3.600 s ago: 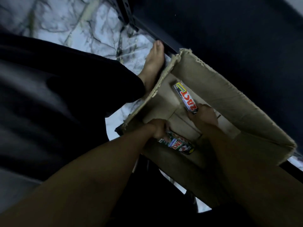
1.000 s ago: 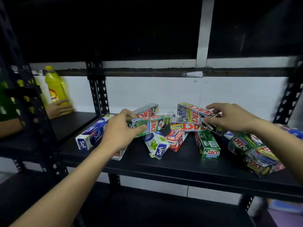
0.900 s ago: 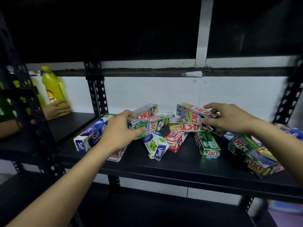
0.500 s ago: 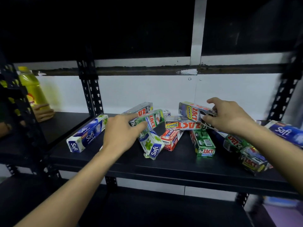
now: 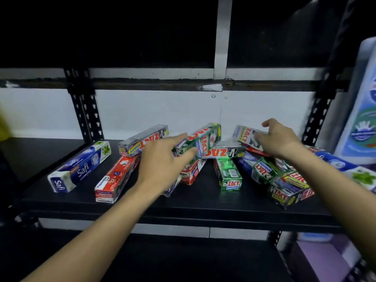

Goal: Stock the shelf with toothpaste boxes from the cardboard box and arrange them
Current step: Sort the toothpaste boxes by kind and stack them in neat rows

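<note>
Several toothpaste boxes lie in a loose heap on the black shelf (image 5: 183,202). My left hand (image 5: 162,161) reaches in from the lower left and pinches a green Zact box (image 5: 203,139) between thumb and fingers; the box tilts up toward the back wall. My right hand (image 5: 278,141) grips a silver Zact box (image 5: 244,134) at the back right of the heap, with the index finger lifted. A blue Safi box (image 5: 81,165) and a red Pepsodent box (image 5: 117,178) lie side by side at the left. The cardboard box is out of view.
A silver Zact box (image 5: 144,140) lies behind the red one, another (image 5: 225,152) under the green one. A green Zact box (image 5: 228,174) points forward. More boxes (image 5: 284,184) are piled at the right. A large white-blue bottle (image 5: 364,119) stands far right. Perforated black uprights (image 5: 85,110) frame the bay.
Both hands went from the cardboard box on the floor to the shelf. My left hand has tipped the green box upward and rightward. The yellow bottle has slid out of view at the left.
</note>
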Demonstrator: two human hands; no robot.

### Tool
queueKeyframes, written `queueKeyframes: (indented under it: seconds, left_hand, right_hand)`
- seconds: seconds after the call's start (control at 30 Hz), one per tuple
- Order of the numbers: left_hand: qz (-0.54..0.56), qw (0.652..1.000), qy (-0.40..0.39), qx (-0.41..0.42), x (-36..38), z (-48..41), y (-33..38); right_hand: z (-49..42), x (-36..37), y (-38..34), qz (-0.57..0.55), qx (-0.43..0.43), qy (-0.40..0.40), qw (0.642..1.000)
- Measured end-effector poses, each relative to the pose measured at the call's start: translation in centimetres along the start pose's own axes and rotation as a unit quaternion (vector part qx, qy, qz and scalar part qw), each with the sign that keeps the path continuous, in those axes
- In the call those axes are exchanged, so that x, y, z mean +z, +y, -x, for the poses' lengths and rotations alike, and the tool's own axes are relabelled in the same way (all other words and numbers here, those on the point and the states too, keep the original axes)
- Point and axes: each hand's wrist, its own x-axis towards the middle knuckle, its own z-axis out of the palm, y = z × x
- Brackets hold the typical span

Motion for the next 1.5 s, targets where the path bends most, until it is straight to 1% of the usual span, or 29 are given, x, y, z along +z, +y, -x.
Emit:
queueKeyframes:
  seconds: [0.1, 0.2, 0.27, 0.37, 0.43, 0.57, 0.73, 0.8, 0.93, 1.07, 1.17, 1.23, 1.33, 1.4, 1.5]
  left_hand:
    - [0.031, 0.998, -0.043, 0.032, 1.6, 0.8, 0.4]
    - [0.050, 0.996, -0.064, 0.024, 2.1, 0.8, 0.2]
    - [0.036, 0.996, -0.077, 0.010, 2.2, 0.7, 0.0]
    - [-0.018, 0.996, -0.084, 0.005, 2.4, 1.1, 0.4]
    - [-0.045, 0.997, -0.064, 0.015, 2.3, 1.4, 0.6]
    - [-0.049, 0.999, 0.006, 0.007, 0.7, 0.5, 0.7]
    - [-0.109, 0.993, 0.041, -0.011, -1.3, -2.6, -1.6]
    - [-0.125, 0.991, 0.034, -0.027, -1.2, -4.1, -3.0]
    - [-0.142, 0.986, -0.044, -0.076, 0.3, -6.4, -5.4]
    - [-0.071, 0.986, -0.108, -0.103, 1.6, -6.9, -6.4]
    - [-0.026, 0.979, -0.160, -0.121, 2.0, -6.4, -6.7]
    - [-0.027, 0.977, -0.172, -0.122, 2.0, -6.0, -6.9]
    - [-0.059, 0.978, -0.174, -0.097, 1.5, -5.6, -6.8]
    - [-0.070, 0.980, -0.167, -0.079, 0.9, -5.4, -6.5]
    - [-0.068, 0.986, -0.144, -0.044, -0.4, -4.8, -6.4]
  right_hand:
    - [0.5, 0.2, -0.3, -0.036, -0.022, -0.016, 0.999]
    - [0.7, 0.1, -0.7, -0.056, -0.041, -0.021, 0.997]
    - [1.0, 0.5, -1.1, -0.050, -0.058, -0.016, 0.997]
    - [1.5, 1.4, -1.1, -0.019, -0.098, -0.012, 0.995]
    - [1.9, 1.8, -1.0, -0.013, -0.114, -0.016, 0.993]
    - [2.2, 1.7, -1.3, -0.013, -0.143, -0.014, 0.990]
    - [2.7, 1.5, -2.6, -0.006, -0.192, -0.027, 0.981]
    - [2.3, 1.6, -2.9, -0.016, -0.192, -0.028, 0.981]
    - [1.1, 1.9, -3.2, -0.007, -0.164, -0.007, 0.986]
    - [-0.6, 2.9, -3.5, -0.017, -0.148, 0.023, 0.989]
    - [-1.8, 3.6, -4.3, -0.024, -0.153, 0.048, 0.987]
    - [-2.6, 3.9, -5.0, -0.035, -0.157, 0.057, 0.985]
    - [-4.1, 4.8, -5.8, -0.018, -0.144, 0.029, 0.989]
    - [-4.9, 5.6, -6.1, 0.004, -0.139, 0.004, 0.990]
    - [-5.8, 6.6, -6.3, 0.021, -0.128, -0.008, 0.992]
